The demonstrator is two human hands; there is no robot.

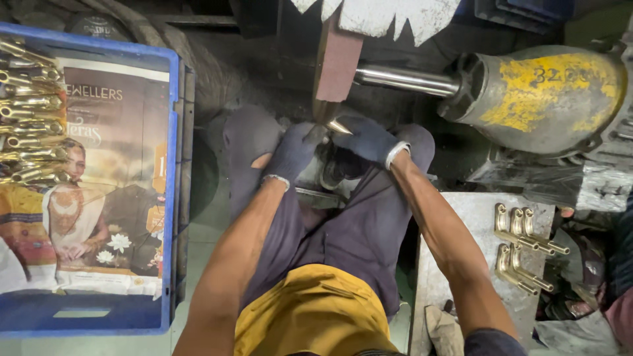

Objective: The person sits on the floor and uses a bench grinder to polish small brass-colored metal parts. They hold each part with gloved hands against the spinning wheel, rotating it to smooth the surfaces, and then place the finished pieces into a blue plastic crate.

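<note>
Both my hands wear dark gloves and together hold a small shiny brass part (338,126) up against the lower edge of a reddish-brown polishing wheel (336,62). My left hand (293,150) grips the part from the left. From the right, my right hand (369,140) holds its pointed end. The wheel sits on a steel shaft (405,80) that runs to a yellow-painted motor (547,92) on the right. Most of the part is hidden between my fingers.
A blue plastic crate (173,198) lined with a printed paper sheet stands on the left, with several polished brass parts (30,112) stacked in its far corner. On a grey metal plate (461,224) at the right lie several unpolished brass fittings (524,247). My knees are below the wheel.
</note>
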